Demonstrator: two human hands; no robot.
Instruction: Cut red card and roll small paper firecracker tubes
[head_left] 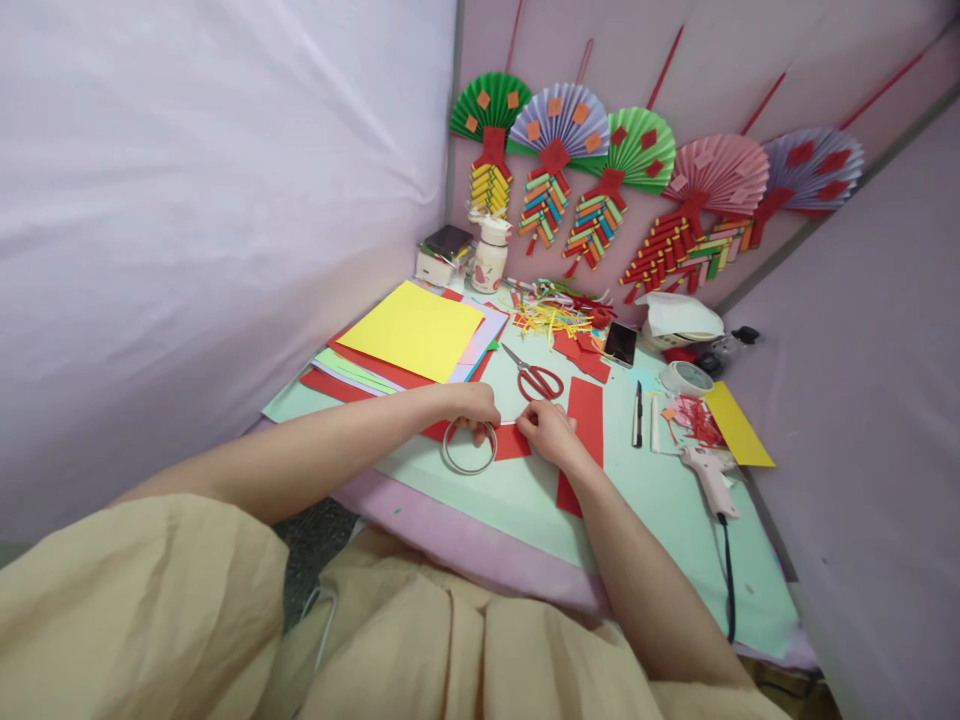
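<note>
My left hand (475, 404) is closed on a roll of tape (448, 458), a thin ring that stands out below its fingers. A short pale strip of tape (509, 421) runs from there along the upper edge of a piece of red paper (513, 443). At the strip's other end, the fingers of my right hand (547, 430) are pinched together. Under my right wrist lies a longer red paper strip (586, 415). Red-handled scissors (538, 381) rest just beyond both hands, blades pointing away to the left.
Coloured sheets, yellow (412, 330) on top, are stacked at left. Behind lie paper scraps (555, 318), a bottle (491, 258) and a phone (620, 343). A cutter (637, 415), wide tape roll (686, 378) and corded glue gun (711, 478) are at right. Paper fans (560, 120) hang behind.
</note>
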